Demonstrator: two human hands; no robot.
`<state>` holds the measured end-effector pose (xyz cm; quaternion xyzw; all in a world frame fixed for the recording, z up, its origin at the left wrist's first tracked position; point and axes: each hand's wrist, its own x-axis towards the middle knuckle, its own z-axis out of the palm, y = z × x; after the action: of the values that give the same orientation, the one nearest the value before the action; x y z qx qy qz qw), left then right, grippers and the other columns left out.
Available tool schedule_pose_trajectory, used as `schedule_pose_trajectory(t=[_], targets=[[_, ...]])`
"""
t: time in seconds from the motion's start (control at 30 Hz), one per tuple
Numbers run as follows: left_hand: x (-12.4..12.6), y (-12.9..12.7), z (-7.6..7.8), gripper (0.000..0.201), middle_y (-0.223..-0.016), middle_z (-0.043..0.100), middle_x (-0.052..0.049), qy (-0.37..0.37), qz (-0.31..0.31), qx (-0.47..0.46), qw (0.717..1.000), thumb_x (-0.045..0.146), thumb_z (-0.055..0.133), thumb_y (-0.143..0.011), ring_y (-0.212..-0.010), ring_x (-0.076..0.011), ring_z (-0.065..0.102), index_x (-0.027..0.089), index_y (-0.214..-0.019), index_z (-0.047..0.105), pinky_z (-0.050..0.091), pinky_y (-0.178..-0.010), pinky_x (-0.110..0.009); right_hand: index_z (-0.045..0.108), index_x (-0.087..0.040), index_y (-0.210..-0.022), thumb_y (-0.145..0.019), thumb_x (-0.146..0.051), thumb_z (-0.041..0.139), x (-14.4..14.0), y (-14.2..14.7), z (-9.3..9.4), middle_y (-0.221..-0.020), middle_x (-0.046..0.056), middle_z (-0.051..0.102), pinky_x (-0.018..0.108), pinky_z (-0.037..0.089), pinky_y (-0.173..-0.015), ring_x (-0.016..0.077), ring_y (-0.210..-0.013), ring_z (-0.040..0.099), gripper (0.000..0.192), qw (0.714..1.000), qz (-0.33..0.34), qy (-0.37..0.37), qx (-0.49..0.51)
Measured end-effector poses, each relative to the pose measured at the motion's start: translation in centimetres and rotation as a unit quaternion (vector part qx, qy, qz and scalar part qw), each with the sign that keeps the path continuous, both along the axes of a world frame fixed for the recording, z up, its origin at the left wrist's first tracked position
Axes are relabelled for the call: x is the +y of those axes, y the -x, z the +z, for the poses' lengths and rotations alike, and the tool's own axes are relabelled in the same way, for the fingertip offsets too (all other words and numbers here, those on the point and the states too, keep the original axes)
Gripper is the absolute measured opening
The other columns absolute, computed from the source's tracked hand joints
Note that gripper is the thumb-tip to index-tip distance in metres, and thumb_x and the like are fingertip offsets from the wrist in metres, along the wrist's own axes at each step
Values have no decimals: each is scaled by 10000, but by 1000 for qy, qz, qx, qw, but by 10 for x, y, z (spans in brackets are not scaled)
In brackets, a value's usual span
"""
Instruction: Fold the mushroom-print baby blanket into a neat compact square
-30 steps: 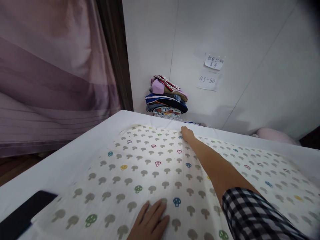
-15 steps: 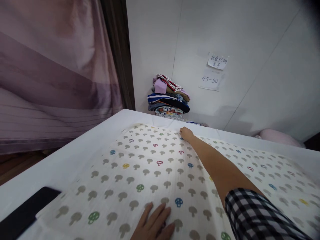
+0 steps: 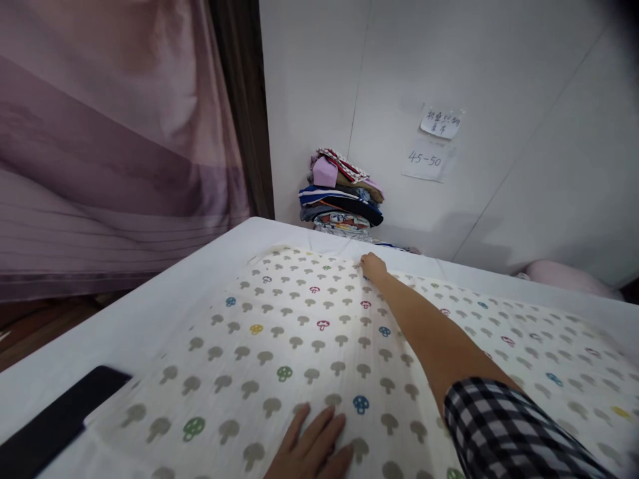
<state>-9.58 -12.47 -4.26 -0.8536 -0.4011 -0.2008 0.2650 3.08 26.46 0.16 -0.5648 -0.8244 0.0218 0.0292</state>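
The mushroom-print cloth (image 3: 309,346) lies spread over the white table (image 3: 150,319). Beyond its far edge stands a pile of folded clothes (image 3: 342,196) (against the wall). At its near left corner lies a black phone (image 3: 54,426). The right hand (image 3: 373,266) reaches its far edge, grip unclear; the left hand (image 3: 312,449) presses flat, fingers apart, near its front.

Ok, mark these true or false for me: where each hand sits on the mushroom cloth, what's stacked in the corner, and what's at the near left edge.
1. The right hand reaches the far edge of the mushroom-print cloth. True.
2. The left hand is lifted off the cloth. False: it lies flat on it, near edge.
3. A pile of folded clothes stands against the wall. True.
4. A red book lies at the near left. False: a flat black object lies there.
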Motion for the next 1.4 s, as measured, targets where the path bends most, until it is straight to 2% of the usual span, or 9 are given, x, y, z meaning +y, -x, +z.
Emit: schedule_pose_trajectory(t=[0.17, 0.4, 0.53, 0.77, 0.93, 1.03, 1.2, 1.3, 1.4], targets=[[-2, 1, 4, 302, -1209, 621, 24, 11, 7, 22, 1000, 458, 493, -868, -1107, -171, 565, 343, -1128, 594, 454, -994, -373, 487, -167, -1257, -906, -178, 369, -18, 11, -4, -1330, 134, 441, 292, 377, -934, 224, -1177, 466, 370, 999, 23, -26, 31], [1, 0, -4, 280, -1226, 607, 9, 8, 0, 0, 1000, 442, 534, -849, -1107, -182, 560, 323, -1093, 604, 373, -1064, -403, 456, -223, -1285, -934, -406, 344, -41, 38, -11, -1443, 65, 370, 368, 244, -1047, 204, -1326, 289, 411, 989, 143, 21, 36], [3, 3, -2, 345, -1190, 624, -3, -1, -15, 9, 1000, 495, 519, -841, -1096, -185, 559, 316, -1124, 597, 334, -1083, -407, 402, -219, -1337, -942, -408, 300, -43, 41, -11, -1491, 67, 292, 415, 194, -1068, 206, -1366, 218, 450, 989, 139, 39, 38], [3, 2, 10, 355, -1169, 639, -3, -5, -20, 3, 1000, 494, 497, -855, -1082, -176, 562, 285, -1118, 611, 321, -1088, -381, 288, -191, -1421, -936, -484, 242, -59, 16, -12, -1526, 79, 187, 490, 92, -1099, 233, -1400, 123, 568, 991, 118, 54, 41], [3, 3, 9, 304, -1171, 637, -3, 14, -19, 2, 1000, 427, 534, -847, -1114, -180, 538, 288, -1106, 612, 350, -1063, -369, 320, -217, -1410, -931, -478, 282, -61, 11, -5, -1519, 77, 213, 462, 129, -1098, 222, -1395, 150, 547, 990, 102, 80, 50], [5, 7, 9, 306, -1181, 633, 5, 8, -34, 14, 999, 431, 528, -847, -1124, -175, 528, 293, -1107, 612, 362, -1046, -341, 288, -212, -1426, -938, -476, 257, -70, -6, -2, -1523, 83, 198, 456, 135, -1098, 220, -1401, 129, 556, 994, 71, 61, 53], [6, 11, 7, 343, -1202, 620, -2, 13, -48, 12, 999, 445, 543, -832, -1144, -177, 506, 280, -1127, 604, 342, -1046, -325, 253, -157, -1441, -933, -491, 265, -88, -77, -8, -1524, 107, 181, 455, 89, -1109, 236, -1407, 93, 609, 999, -30, 36, 21], [7, 11, 3, 375, -1209, 618, -10, 8, -48, 3, 999, 486, 533, -824, -1151, -184, 501, 283, -1131, 607, 356, -1029, -332, 270, -116, -1431, -921, -518, 281, -87, -113, -14, -1520, 131, 182, 454, 95, -1110, 252, -1404, 99, 649, 996, -90, 26, 5], [9, 11, 4, 366, -1208, 622, 12, -1, -48, 5, 999, 492, 525, -825, -1148, -174, 502, 304, -1127, 612, 376, -1002, -314, 285, -124, -1423, -912, -553, 276, -78, -126, -19, -1520, 124, 185, 445, 125, -1106, 252, -1399, 128, 668, 993, -111, 38, 13]])
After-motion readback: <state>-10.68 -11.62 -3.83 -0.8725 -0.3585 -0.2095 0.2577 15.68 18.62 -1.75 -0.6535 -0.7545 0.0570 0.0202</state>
